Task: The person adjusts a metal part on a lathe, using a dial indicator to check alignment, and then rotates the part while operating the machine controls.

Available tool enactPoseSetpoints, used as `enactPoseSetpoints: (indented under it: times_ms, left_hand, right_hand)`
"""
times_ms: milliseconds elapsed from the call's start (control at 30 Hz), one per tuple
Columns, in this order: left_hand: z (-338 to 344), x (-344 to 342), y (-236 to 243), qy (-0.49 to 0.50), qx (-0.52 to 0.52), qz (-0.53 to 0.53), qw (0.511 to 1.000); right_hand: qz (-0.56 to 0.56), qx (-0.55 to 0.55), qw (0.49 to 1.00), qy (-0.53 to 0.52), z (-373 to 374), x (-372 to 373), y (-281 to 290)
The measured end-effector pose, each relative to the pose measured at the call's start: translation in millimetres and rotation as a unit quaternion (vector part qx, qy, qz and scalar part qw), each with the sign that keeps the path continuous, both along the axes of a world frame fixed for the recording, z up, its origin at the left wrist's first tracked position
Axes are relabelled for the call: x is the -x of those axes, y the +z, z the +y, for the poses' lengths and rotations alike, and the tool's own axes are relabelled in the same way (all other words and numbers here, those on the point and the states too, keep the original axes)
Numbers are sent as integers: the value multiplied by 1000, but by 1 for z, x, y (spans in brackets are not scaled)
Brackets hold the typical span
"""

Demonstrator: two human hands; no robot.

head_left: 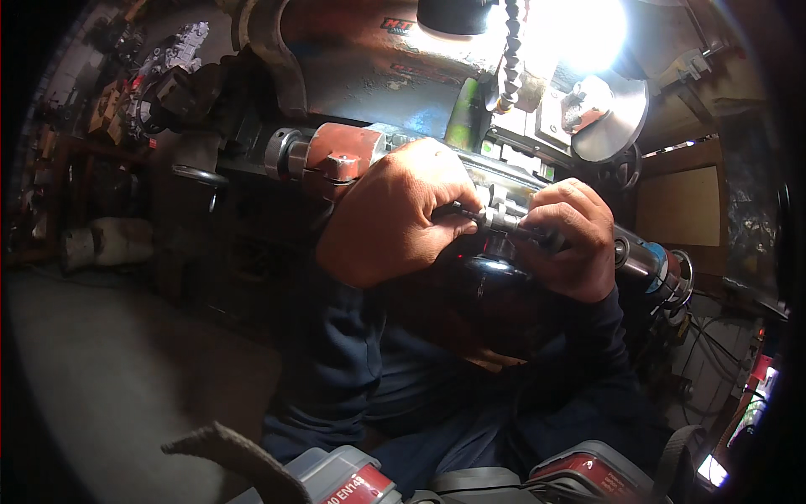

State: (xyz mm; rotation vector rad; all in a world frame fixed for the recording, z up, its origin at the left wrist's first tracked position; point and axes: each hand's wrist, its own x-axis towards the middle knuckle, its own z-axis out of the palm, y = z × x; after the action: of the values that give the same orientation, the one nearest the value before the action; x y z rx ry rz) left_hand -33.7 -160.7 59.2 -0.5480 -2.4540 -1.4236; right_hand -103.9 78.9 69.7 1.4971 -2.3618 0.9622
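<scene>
Both hands are at the middle of a machine bed. My left hand (395, 214) is closed in a pinch on a dark thin piece at the left of a small steel fitting (502, 217). My right hand (571, 244) has curled fingers round a metal shaft just right of that fitting; its thumb is partly hidden. Beyond my left hand stands a red-painted headstock (340, 147) with a steel collar (281, 154). A steel tailstock cylinder (638, 256) lies right of my right hand. A dark rounded knob or housing (491, 270) sits below the fitting.
A machine body (344, 59) fills the back, with a bright lamp (592, 29), a segmented hose (510, 59) and a metal wheel (613, 122). A handle (197, 176) juts out at left. Respirator filters (344, 479) show at the lower edge.
</scene>
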Motion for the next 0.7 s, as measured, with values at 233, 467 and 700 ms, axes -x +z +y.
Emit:
enactPoseSetpoints:
  times_ms: [233, 467, 700]
  left_hand:
    - [-1, -1, 2, 18, 22, -21, 999]
    - [-1, 0, 1, 15, 23, -17, 999]
    - [-1, 0, 0, 15, 29, -6, 999]
  right_hand:
    - [11, -2, 1000, -9, -2, -2, 1]
    - [12, -5, 1000, -9, -1, -1, 1]
    - [6, -1, 1000, -5, 0, -1, 1]
